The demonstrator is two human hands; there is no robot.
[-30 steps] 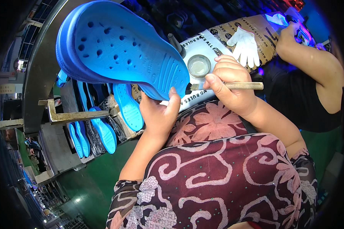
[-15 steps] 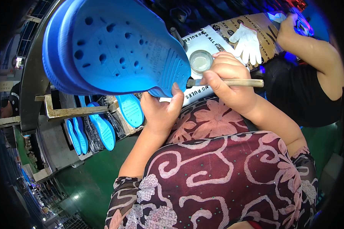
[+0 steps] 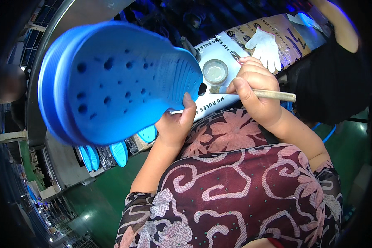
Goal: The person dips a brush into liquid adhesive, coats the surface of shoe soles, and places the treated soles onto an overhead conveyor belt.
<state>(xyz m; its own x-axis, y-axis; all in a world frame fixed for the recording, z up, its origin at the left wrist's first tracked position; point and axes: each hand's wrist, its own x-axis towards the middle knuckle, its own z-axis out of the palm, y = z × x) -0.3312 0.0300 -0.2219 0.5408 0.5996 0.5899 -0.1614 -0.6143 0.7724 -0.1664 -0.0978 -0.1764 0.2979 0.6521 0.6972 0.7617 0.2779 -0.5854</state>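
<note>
A large blue foam shoe sole, dotted with round holes and ribbed toward its narrow end, is held up at the left, slightly blurred. My left hand grips its narrow end, thumb on the upper face and the other fingers mostly hidden beneath. A small dark patch shows at that end's edge. In my right hand is a flat paintbrush with a pale wooden handle; its bristles point left, a short gap from the sole. Just beyond the brush stands a round glass jar with cloudy contents.
The jar stands on a white printed sheet. Behind it a white glove lies on brown cardboard. Smaller blue soles rest on a rack at lower left. A co-worker's arm and dark clothing are at right.
The sole has swung lower in view, covering more of the rack. The brush has drawn slightly right, away from the sole's edge. The co-worker's arm has moved upward.
</note>
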